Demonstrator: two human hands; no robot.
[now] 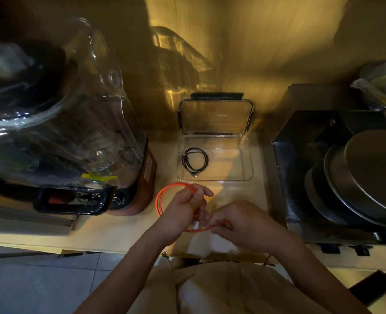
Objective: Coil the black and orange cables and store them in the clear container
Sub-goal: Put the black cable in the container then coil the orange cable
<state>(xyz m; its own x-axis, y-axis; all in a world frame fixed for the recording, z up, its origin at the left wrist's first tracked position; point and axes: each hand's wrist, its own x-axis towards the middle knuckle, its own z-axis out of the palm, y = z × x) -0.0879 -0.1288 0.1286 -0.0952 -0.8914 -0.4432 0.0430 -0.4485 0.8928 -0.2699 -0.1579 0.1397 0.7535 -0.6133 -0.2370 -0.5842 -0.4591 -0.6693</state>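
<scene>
Both hands work an orange cable into loops at the front of a dim, yellow-lit wooden counter.

The counter (pixel 110 225) runs back to a wooden wall, with grey floor tiles below its front edge. A large blender (pixel 74 123) under a clear cover fills the left side, and a metal appliance (pixel 323 177) carrying stacked round pans (pixel 368 177) fills the right. Between them sits the clear container (pixel 246 175), its lid (pixel 214 116) propped upright against the wall behind it; the black cable (pixel 195 163) lies coiled inside, toward the left. Just in front of the container, the left hand (pixel 183 209) grips the looped orange cable (pixel 162 196) with curled fingers. The right hand (pixel 244 225) pinches the lower strand near the white plug (pixel 196 224).
</scene>
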